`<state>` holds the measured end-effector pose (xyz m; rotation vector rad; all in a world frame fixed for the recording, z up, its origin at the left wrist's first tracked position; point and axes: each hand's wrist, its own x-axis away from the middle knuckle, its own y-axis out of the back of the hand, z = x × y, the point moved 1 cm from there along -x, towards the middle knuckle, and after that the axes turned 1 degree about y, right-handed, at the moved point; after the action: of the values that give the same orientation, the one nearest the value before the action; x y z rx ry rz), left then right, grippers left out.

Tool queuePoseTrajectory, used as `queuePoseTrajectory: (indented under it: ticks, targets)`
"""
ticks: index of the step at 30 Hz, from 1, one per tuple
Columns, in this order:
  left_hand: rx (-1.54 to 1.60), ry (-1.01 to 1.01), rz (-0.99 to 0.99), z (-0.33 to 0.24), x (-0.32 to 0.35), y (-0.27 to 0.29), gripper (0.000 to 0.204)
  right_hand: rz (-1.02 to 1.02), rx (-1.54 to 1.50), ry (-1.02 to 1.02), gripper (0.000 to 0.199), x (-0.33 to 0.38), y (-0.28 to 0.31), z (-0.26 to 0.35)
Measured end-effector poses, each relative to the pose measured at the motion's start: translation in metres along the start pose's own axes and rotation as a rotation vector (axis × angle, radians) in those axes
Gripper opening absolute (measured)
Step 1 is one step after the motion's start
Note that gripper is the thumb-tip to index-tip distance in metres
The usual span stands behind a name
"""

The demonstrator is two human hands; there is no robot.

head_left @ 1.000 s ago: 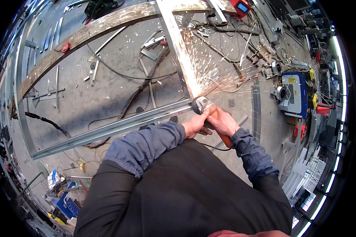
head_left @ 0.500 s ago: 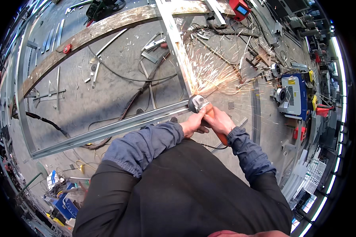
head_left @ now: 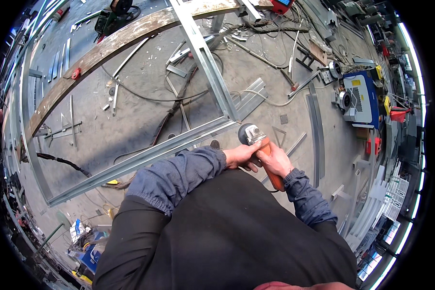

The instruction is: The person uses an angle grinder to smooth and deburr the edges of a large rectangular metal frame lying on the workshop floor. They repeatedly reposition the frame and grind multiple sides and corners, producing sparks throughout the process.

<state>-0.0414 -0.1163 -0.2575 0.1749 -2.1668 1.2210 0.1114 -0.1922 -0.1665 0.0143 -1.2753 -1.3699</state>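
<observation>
An orange angle grinder (head_left: 272, 178) with a silver head is held in front of me. My right hand (head_left: 277, 161) wraps around its body. My left hand (head_left: 244, 157) is closed near the grinder's head, its thumb against the tool; exactly what its fingers grip is partly hidden. The grinder's disc (head_left: 247, 134) sits just below and right of the corner of a metal frame (head_left: 145, 166), apart from it. No sparks show at the disc. Blue-grey oversleeves cover my forearms.
A long wooden plank (head_left: 101, 50) runs under the frame's far part, with a red tape measure (head_left: 76, 73) on it. Metal offcuts and cables (head_left: 171, 113) litter the floor. At right stand a blue and white machine (head_left: 360, 99) and stacked metal profiles (head_left: 372, 208).
The spray of sparks has stopped. The grinder, in both hands, has come away from the frame's corner, slightly right and toward me. The view has shifted a little.
</observation>
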Motion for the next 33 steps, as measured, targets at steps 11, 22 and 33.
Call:
queuePoseTrajectory:
  ticks: [11,22,33]
  targets:
    - [0.018,-0.096,-0.143,-0.050,-0.028,0.012,0.080,0.010,0.019,0.048,0.067,-0.066,0.037,0.004]
    - [0.100,-0.124,-0.152,-0.010,-0.042,0.003,0.081,0.021,0.084,0.102,0.065,-0.055,0.021,-0.012]
    - [0.114,-0.180,-0.095,-0.012,-0.032,0.021,0.085,0.046,0.155,0.049,0.067,-0.058,0.017,0.011]
